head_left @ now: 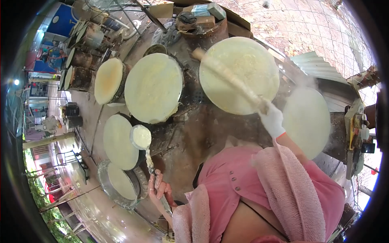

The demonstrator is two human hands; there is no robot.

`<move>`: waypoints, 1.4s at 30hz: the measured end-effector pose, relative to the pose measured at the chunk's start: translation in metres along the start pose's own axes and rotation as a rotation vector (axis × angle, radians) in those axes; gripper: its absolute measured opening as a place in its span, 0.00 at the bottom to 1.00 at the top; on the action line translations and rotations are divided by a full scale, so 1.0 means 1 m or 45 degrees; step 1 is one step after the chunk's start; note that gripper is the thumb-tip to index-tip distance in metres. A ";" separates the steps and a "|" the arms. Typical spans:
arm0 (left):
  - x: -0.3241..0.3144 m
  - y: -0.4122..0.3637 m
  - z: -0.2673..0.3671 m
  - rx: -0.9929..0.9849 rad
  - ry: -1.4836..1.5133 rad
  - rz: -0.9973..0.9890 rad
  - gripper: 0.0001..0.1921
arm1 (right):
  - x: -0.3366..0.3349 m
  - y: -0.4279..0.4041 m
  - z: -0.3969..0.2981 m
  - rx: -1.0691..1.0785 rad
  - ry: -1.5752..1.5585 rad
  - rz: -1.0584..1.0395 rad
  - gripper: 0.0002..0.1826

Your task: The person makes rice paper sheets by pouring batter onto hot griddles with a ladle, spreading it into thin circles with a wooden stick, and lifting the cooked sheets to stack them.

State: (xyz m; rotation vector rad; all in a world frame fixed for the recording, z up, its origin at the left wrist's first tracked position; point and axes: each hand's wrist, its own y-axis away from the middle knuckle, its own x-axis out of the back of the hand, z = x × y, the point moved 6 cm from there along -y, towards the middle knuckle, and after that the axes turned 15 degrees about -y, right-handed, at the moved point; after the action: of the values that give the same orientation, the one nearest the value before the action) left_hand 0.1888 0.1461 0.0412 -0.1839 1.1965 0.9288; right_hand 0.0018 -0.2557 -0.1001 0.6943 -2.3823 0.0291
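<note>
My bare left hand [161,189] grips the handle of a ladle [149,161], with pale batter in its round bowl and smeared down its shaft. The ladle's bowl hangs in front of a round griddle coated pale yellow [119,142]. My right hand [272,118], in a white glove with an orange cuff, is closed around a long pale stick-like tool [231,77], blurred by motion. That tool lies across a large round griddle with a thin batter layer [252,54]; whether it touches the surface I cannot tell. Below the left griddle stands a basin of pale batter [103,173].
More coated griddles stand around: a large one [153,88], a browned one [108,80] and a steaming one [307,124] by my right elbow. Boxes sit on a rusty drum [206,35] behind. Wire mesh fencing [322,33] and corrugated sheet metal [319,66] border the right.
</note>
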 end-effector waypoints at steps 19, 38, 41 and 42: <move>0.031 0.020 0.012 -0.161 -0.364 0.379 0.13 | -0.118 -0.048 -0.067 0.683 0.515 -0.369 0.30; 0.027 0.006 -0.004 -0.060 -0.484 0.419 0.14 | 0.069 -0.156 -0.180 0.712 0.233 -0.002 0.20; 0.021 0.004 -0.007 -0.051 -0.521 0.597 0.13 | 0.092 -0.148 -0.201 0.949 0.304 0.066 0.21; 0.021 0.002 -0.007 -0.032 -0.527 0.580 0.13 | 0.096 -0.140 -0.209 1.097 0.383 0.088 0.23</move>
State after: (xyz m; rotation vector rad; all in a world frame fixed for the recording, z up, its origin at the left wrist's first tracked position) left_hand 0.1839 0.1540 0.0207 0.2643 0.8511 1.3051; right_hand 0.1293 -0.3812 0.1007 0.8979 -2.0366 1.1527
